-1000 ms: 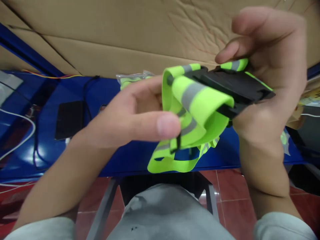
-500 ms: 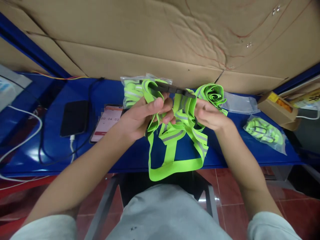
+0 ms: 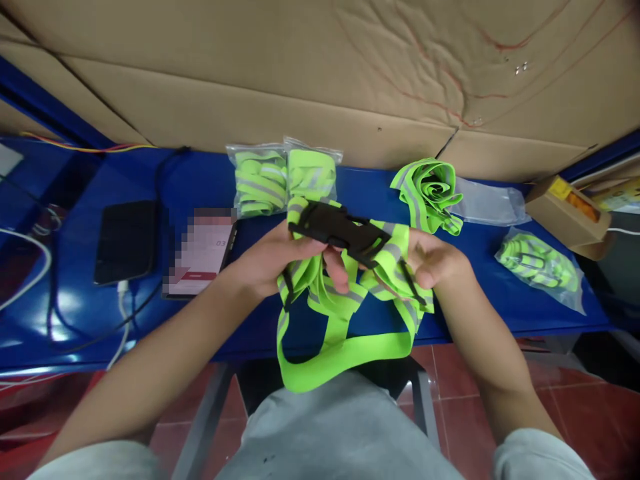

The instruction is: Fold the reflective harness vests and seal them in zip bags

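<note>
Between my hands hangs a neon green reflective strap harness (image 3: 345,353) with grey stripes. Its black side-release buckle (image 3: 343,230) faces up, the two halves joined or nearly so. My left hand (image 3: 280,257) grips the webbing at the buckle's left end, thumb along its lower edge and fingers behind. On the other side my right hand (image 3: 433,260) holds the strap right of the buckle, its fingers partly hidden by webbing. Black slider pieces sit on the straps near both hands. The lower loop droops past the table's front edge.
Behind my hands lie two clear bags of green straps (image 3: 261,183). A loose rolled strap (image 3: 427,190), a flat plastic bag (image 3: 490,202), a cardboard box (image 3: 567,217) and another bagged strap (image 3: 540,263) are at right. Two phones (image 3: 125,240) and cables lie left.
The buckle has come lower and turned its broad face toward me. Both hands moved down slightly with the harness, and the bags behind are now more exposed. The view shifted a little.
</note>
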Demonstrator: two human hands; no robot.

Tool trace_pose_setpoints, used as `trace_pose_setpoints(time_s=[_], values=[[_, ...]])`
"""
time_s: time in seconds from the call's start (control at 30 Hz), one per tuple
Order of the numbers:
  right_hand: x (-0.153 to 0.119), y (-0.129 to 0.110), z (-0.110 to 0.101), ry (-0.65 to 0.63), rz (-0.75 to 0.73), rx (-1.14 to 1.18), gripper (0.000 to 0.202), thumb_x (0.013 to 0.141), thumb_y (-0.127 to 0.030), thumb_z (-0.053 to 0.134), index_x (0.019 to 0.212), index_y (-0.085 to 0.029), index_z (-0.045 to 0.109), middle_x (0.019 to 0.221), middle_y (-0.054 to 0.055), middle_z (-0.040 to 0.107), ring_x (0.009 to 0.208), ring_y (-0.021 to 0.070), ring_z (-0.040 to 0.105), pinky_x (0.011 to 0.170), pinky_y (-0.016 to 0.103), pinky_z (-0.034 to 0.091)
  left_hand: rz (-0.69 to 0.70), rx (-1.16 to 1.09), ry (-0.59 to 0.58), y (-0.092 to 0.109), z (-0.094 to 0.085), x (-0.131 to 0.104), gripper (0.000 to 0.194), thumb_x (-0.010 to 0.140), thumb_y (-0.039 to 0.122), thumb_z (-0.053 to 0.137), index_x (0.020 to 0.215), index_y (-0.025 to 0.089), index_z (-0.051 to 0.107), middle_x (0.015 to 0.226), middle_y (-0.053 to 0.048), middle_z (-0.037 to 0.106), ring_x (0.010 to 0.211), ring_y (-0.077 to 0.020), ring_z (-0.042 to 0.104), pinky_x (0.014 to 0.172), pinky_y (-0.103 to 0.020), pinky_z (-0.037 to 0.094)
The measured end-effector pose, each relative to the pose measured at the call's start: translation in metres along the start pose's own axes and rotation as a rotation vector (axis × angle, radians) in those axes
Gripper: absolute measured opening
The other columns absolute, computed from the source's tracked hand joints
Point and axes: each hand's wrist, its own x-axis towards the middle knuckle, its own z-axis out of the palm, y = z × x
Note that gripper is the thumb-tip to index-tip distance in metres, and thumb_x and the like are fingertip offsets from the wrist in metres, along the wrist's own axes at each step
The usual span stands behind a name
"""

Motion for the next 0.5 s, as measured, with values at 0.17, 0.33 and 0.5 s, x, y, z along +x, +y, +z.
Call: trace_pose_setpoints(time_s=[0.17, 0.33, 0.5], values=[[0.003, 0.005, 0.009, -0.101, 0.048, 0.13, 0.048, 0.084, -0.04, 0.08, 0.124, -0.015, 0.074, 0.11, 0.016, 0.079, 0.093, 0.0263, 0.079, 0.091, 0.042, 0.063, -0.053, -0.157, 0.035, -0.003, 0.002, -0.009, 0.039, 0.085, 0.056, 0.081, 0.08, 0.017, 0.081, 0.067, -0.005, 0.075, 0.06, -0.0191, 0.074, 0.061, -0.027, 0.059], [0.011, 0.008, 0.018, -0.049, 0.155, 0.139, 0.047, 0.093, -0.048, 0.072, 0.126, -0.014, 0.072, 0.089, 0.012, 0.08, 0.069, 0.0199, 0.076, 0.071, 0.032, 0.065, -0.06, -0.094, 0.206, 0.001, 0.014, -0.002, 0.031, 0.082, 0.047, 0.087, 0.087, 0.018, 0.078, 0.067, -0.002, 0.073, 0.062, -0.017, 0.071, 0.061, -0.026, 0.058], [0.021, 0.008, 0.029, 0.295, 0.149, 0.017, 0.034, 0.098, -0.042, 0.071, 0.11, -0.011, 0.074, 0.091, 0.009, 0.079, 0.074, 0.0155, 0.077, 0.067, 0.025, 0.064, -0.013, 0.241, 0.373, -0.01, 0.014, 0.003, 0.026, 0.085, 0.038, 0.084, 0.077, 0.017, 0.071, 0.069, 0.001, 0.069, 0.065, -0.014, 0.065, 0.064, -0.025, 0.054]])
